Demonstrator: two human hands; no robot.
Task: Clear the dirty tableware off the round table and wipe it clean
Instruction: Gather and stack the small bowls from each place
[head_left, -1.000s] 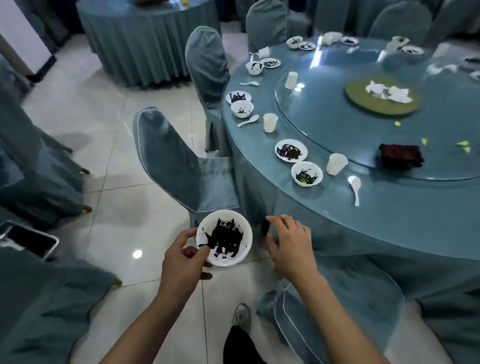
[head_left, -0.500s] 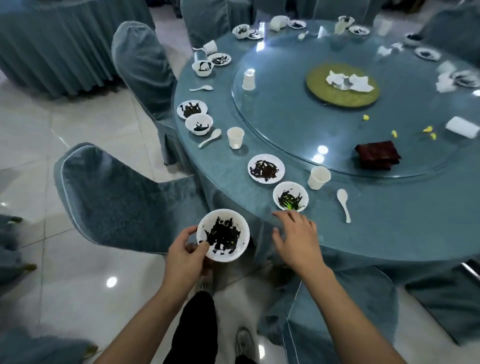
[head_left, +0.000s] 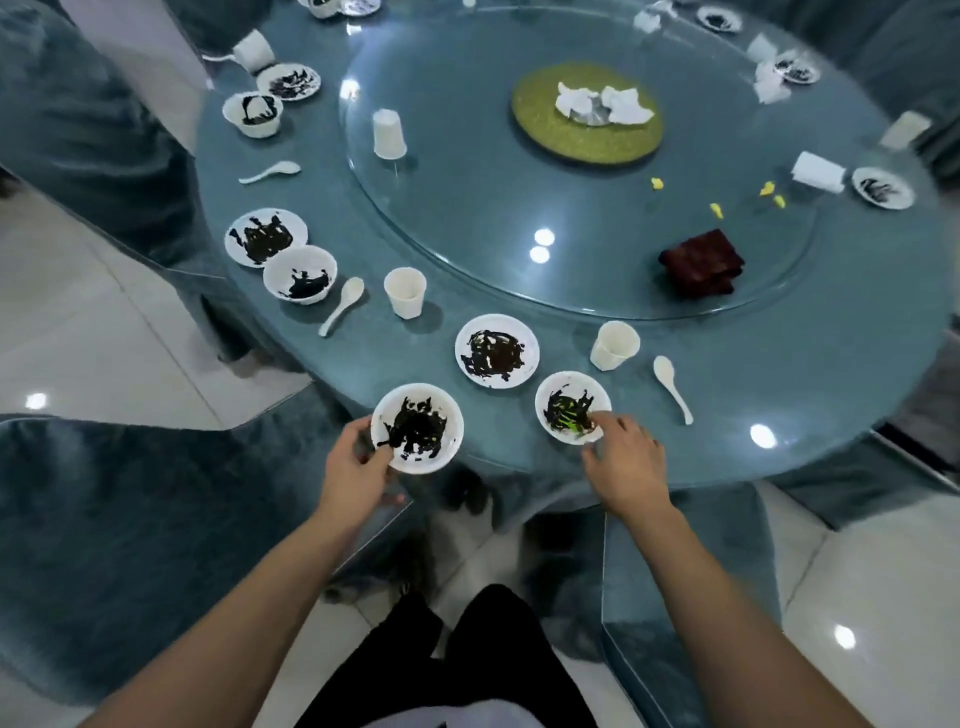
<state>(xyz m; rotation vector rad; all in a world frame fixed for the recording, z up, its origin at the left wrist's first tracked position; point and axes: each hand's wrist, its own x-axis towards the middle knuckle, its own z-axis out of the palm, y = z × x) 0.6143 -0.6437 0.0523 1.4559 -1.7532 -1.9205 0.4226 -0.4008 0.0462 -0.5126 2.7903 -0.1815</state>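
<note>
Clearing is underway: the left hand (head_left: 358, 470) grips a dirty bowl (head_left: 417, 427) at the tabletop (head_left: 779, 364) edge, while right-hand fingers (head_left: 605, 422) pinch the neighbouring bowl (head_left: 571, 407), apparently ready for stacking.

Round counter (head_left: 779, 374) in blue cloth, glass turntable (head_left: 467, 171) at centre. Along near edge: smeared bowl (head_left: 571, 408), plate (head_left: 496, 351), cup (head_left: 614, 344), spoon (head_left: 671, 387). Along left edge: more plates, bowls, cups, spoons.
</note>
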